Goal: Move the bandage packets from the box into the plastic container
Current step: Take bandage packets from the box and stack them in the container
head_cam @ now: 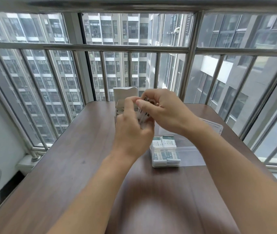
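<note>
Window-side wooden table (66,157), both hands, left hand (131,127) and right hand (164,112), pinching a bunch of bandage packets (143,118) over the box (123,98), so loose ones could probably slip before reaching the plastic container (190,149) nearby.

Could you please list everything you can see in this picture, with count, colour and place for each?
Table: one, dark brown wood, under everything.
Box: one, white, lid flap up, far middle of the table, behind the hands.
Plastic container: one, clear, right of centre on the table.
Bandage packets in the container: a stack, white and green, at its left end; count unclear.
Bandage packets in hand: a blurred bundle, held between both hands.
Lid: one, clear, behind the right forearm.
Railing: one, steel, along the windows.
Left hand: grips the bundle.
Right hand: grips the bundle.
</note>
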A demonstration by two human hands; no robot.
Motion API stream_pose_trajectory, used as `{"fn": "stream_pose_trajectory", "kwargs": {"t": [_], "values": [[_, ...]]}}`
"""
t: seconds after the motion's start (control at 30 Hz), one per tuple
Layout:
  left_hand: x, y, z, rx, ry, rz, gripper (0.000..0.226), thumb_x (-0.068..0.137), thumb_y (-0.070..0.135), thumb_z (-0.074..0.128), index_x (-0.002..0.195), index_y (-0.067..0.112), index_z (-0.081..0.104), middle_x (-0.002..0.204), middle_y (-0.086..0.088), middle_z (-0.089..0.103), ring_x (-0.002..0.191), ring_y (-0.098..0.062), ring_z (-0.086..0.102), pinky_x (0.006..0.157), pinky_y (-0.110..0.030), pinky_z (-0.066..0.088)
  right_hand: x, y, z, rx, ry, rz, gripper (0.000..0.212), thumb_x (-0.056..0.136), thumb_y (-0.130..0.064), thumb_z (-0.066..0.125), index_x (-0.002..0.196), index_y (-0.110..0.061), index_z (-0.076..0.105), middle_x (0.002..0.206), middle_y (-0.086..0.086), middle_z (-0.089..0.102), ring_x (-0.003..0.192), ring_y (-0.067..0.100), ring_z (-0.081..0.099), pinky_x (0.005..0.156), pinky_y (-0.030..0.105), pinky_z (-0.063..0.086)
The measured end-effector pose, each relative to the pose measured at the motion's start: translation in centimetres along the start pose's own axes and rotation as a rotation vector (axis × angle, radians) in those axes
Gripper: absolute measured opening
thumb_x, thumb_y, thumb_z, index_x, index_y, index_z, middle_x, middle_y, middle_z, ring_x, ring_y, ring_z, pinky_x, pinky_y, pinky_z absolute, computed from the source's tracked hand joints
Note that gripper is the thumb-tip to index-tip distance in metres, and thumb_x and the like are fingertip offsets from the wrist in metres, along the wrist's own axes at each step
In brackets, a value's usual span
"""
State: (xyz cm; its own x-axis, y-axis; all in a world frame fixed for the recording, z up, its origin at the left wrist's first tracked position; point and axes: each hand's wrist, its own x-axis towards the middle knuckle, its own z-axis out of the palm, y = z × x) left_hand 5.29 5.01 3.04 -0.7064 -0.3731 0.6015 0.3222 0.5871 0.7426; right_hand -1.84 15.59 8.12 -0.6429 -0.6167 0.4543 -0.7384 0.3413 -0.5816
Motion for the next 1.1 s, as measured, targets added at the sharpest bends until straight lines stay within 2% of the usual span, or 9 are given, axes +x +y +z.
{"fn": "stream_pose_trajectory", "kwargs": {"t": [0.07, 0.17, 0.27, 0.4, 0.63, 0.83, 0.97, 1.03, 1.1], "values": [[0.0, 0.0, 0.0, 0.071, -0.001, 0.034, 0.040, 0.084, 0.007, 0.066, 0.119, 0.018, 0.049, 0.062, 0.015, 0.057, 0.061, 0.000, 0.059, 0.046, -0.012, 0.037, 0.0, -0.3, 0.7, -0.038, 0.065, -0.005, 0.027, 0.098, -0.019, 0.058, 0.074, -0.009, 0.065, 0.057, -0.008, 0.052, 0.052, 0.003, 0.046, 0.051, 0.015, 0.037], [0.1, -0.3, 0.0, 0.064, -0.016, 0.011, 0.041, 0.084, 0.005, 0.064, 0.118, 0.019, 0.047, 0.060, 0.014, 0.056, 0.060, 0.004, 0.058, 0.048, -0.011, 0.038, 0.2, -0.4, 0.7, -0.033, 0.077, 0.009, 0.030, 0.099, -0.017, 0.057, 0.073, -0.005, 0.065, 0.051, -0.011, 0.050, 0.047, 0.001, 0.048, 0.049, 0.013, 0.035], [0.3, -0.2, 0.0, -0.139, -0.084, -0.091, 0.039, 0.088, 0.002, 0.062, 0.116, 0.024, 0.045, 0.064, 0.011, 0.064, 0.055, -0.004, 0.059, 0.049, -0.015, 0.039, -0.1, -0.5, -0.6, 0.195, -0.125, 0.049, 0.036, 0.105, -0.028, 0.052, 0.093, 0.001, 0.067, 0.048, -0.014, 0.054, 0.044, 0.001, 0.050, 0.046, 0.013, 0.036], [0.2, 0.4, -0.3, -0.390, -0.168, -0.210, 0.043, 0.090, -0.005, 0.062, 0.115, 0.025, 0.042, 0.067, -0.003, 0.064, 0.041, -0.009, 0.054, 0.035, -0.021, 0.038, -0.5, 0.5, -2.9, 0.376, -0.314, 0.078, 0.033, 0.105, -0.032, 0.051, 0.109, -0.004, 0.067, 0.071, 0.001, 0.058, 0.058, 0.012, 0.049, 0.047, 0.024, 0.037], [0.0, 0.6, -0.2, -0.511, -0.226, -0.219, 0.034, 0.092, -0.010, 0.049, 0.110, 0.019, 0.042, 0.072, -0.011, 0.066, 0.041, -0.017, 0.050, 0.032, -0.023, 0.033, -0.2, 0.6, -1.5, 0.269, -0.187, -0.002, 0.014, 0.099, -0.021, 0.064, 0.104, -0.008, 0.067, 0.061, -0.003, 0.060, 0.046, 0.011, 0.052, 0.042, 0.018, 0.040], [0.0, 0.6, -0.1, -0.512, -0.247, -0.223, 0.028, 0.097, -0.004, 0.047, 0.111, 0.019, 0.041, 0.061, -0.003, 0.064, 0.038, -0.015, 0.048, 0.032, -0.022, 0.032, 0.0, 0.6, -0.7, 0.170, -0.123, 0.012, 0.008, 0.097, -0.014, 0.065, 0.090, -0.010, 0.064, 0.062, 0.002, 0.063, 0.044, 0.010, 0.054, 0.043, 0.026, 0.044], [0.1, 0.4, 0.0, -0.510, -0.241, -0.240, 0.029, 0.090, 0.018, 0.051, 0.115, 0.032, 0.043, 0.065, -0.012, 0.064, 0.039, -0.019, 0.049, 0.033, -0.024, 0.033, 0.2, 0.9, -0.7, 0.122, -0.035, 0.043, 0.008, 0.097, -0.012, 0.062, 0.092, -0.010, 0.067, 0.057, -0.007, 0.055, 0.041, 0.002, 0.046, 0.043, 0.020, 0.038], [0.1, 0.4, 0.0, -0.521, -0.250, -0.241, 0.034, 0.088, 0.017, 0.048, 0.119, 0.032, 0.043, 0.068, -0.016, 0.064, 0.040, -0.020, 0.049, 0.033, -0.024, 0.034, 0.1, 1.1, -1.0, 0.172, -0.085, 0.079, 0.011, 0.099, -0.016, 0.063, 0.094, -0.009, 0.069, 0.057, -0.007, 0.055, 0.042, 0.004, 0.046, 0.042, 0.021, 0.037], [0.0, 0.3, 0.1, -0.535, -0.267, -0.236, 0.038, 0.092, 0.008, 0.046, 0.125, 0.026, 0.041, 0.069, -0.014, 0.064, 0.041, -0.016, 0.049, 0.035, -0.023, 0.034, -0.2, 1.3, -1.9, 0.268, -0.247, 0.125, 0.017, 0.100, -0.022, 0.063, 0.102, -0.006, 0.067, 0.065, 0.005, 0.061, 0.051, 0.013, 0.056, 0.040, 0.025, 0.041]]}}
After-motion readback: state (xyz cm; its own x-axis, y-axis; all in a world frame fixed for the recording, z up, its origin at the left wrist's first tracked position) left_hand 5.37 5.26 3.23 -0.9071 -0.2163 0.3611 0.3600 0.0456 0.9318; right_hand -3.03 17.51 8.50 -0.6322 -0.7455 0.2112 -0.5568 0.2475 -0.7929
